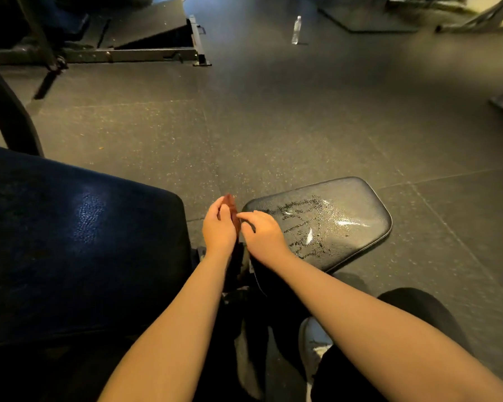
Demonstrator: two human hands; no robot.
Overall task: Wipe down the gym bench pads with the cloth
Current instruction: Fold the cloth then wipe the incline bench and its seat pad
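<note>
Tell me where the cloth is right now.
In the head view, the cloth is near centre, held in the left hand, between the large bench pad on the left and the small wet pad on the right.

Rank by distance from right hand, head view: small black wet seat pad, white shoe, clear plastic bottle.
1. Small black wet seat pad, directly beside the right hand.
2. White shoe, lower down by the person's leg.
3. Clear plastic bottle, far ahead on floor.

dark speckled rubber floor (273,126) carries 1 clear water bottle (296,30) standing upright far off; the small seat pad (360,198) bears wet streaks.
</note>
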